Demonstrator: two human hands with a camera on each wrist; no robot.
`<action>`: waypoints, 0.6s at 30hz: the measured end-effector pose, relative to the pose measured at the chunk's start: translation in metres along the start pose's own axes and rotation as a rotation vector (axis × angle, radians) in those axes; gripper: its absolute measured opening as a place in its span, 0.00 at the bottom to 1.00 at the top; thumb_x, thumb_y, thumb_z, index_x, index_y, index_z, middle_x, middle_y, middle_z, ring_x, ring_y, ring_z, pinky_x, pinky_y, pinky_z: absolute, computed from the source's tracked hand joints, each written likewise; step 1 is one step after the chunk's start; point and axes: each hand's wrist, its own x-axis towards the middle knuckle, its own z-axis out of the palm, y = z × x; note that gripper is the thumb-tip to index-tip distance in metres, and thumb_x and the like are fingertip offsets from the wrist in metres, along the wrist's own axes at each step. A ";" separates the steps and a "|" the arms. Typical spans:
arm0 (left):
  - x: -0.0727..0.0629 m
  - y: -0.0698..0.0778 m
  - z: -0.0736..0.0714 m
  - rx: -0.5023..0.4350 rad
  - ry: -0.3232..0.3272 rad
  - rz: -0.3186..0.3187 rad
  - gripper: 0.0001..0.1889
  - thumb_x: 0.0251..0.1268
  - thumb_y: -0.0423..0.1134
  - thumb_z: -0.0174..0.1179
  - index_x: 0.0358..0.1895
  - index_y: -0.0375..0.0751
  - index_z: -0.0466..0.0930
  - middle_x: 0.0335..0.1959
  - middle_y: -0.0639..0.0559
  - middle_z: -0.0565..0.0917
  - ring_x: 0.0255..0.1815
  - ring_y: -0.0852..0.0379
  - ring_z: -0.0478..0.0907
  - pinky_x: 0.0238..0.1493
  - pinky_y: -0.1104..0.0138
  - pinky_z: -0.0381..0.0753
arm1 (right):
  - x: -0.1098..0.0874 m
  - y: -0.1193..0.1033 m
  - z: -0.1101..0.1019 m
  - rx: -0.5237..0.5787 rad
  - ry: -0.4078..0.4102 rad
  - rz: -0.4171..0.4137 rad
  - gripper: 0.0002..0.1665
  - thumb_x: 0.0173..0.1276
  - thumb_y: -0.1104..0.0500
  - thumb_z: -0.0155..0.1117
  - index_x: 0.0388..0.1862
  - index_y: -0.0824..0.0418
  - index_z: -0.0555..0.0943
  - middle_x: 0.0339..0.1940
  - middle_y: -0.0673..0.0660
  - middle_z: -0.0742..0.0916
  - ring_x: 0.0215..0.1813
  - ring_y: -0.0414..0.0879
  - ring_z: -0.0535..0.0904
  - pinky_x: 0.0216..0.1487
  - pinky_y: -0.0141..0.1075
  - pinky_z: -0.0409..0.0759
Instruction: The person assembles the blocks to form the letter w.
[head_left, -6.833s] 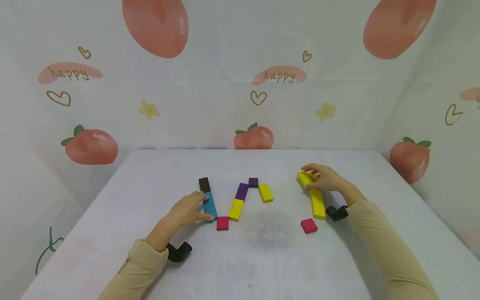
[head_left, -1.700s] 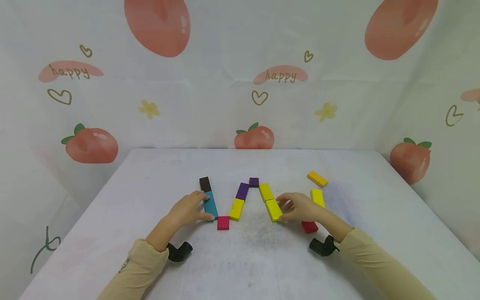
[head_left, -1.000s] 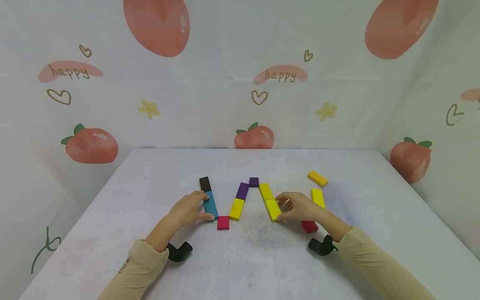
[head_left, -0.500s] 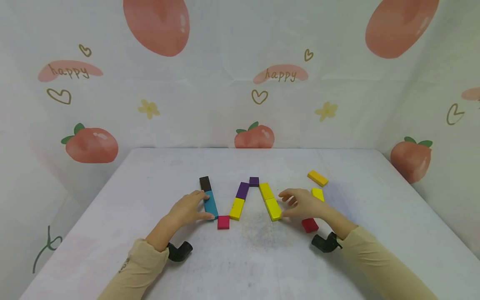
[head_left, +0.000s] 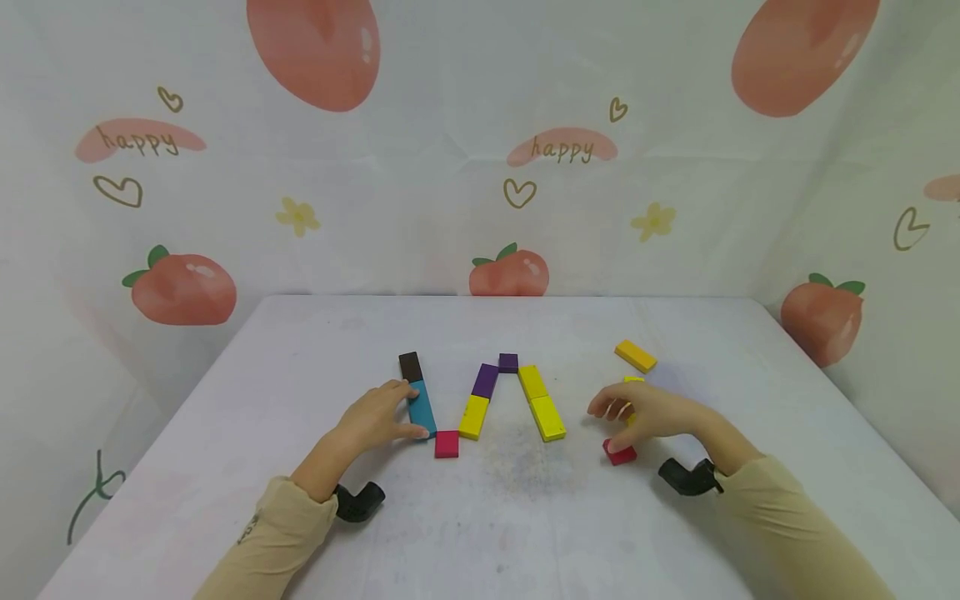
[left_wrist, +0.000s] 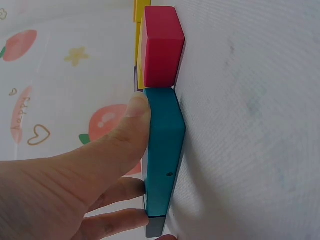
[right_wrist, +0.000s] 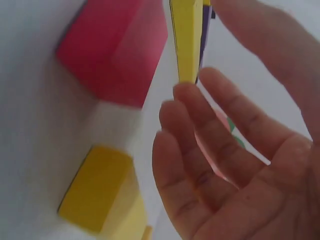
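"While the left hand point(head_left: 375, 419) touches the blue block point(head_left: 422, 410), how are its fingers set?"

"Wide apart. The left wrist view has the thumb on the end by the red square block point(head_left: 446, 445), and two fingertips towards the other end, by the dark brown block point(head_left: 410, 367)."

"And the right hand point(head_left: 651, 410)?"

"Its fingers are loosely bent, the thumb well away from them. The second red block point(head_left: 622, 457) lies below the thumb in the head view; whether they touch, I can't tell."

"What's around that hand?"

"A half-hidden yellow block point(head_left: 634, 379) just behind it, and farther back an orange-yellow block point(head_left: 635, 356) lying slantwise on the white table point(head_left: 450, 533)."

"Between the hands?"

"A zigzag. From the red square block, a spotted yellow block point(head_left: 473, 418) and a purple oblong block point(head_left: 485, 381) run away from the person, end to end. The small purple block point(head_left: 508, 362) is at the far peak, and from there the upper yellow block point(head_left: 533, 382) and the lower yellow block point(head_left: 548, 419) come back towards the person."

"And behind the table?"

"A pale backdrop point(head_left: 412, 192) printed with peaches, hearts, yellow flowers and the word 'happy'."
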 end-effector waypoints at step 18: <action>-0.001 -0.002 0.002 0.003 -0.001 -0.003 0.36 0.50 0.51 0.68 0.60 0.35 0.71 0.64 0.33 0.70 0.61 0.36 0.70 0.60 0.47 0.73 | -0.013 0.006 0.003 -0.029 -0.070 -0.010 0.19 0.51 0.53 0.74 0.42 0.55 0.80 0.41 0.47 0.83 0.43 0.37 0.74 0.48 0.28 0.77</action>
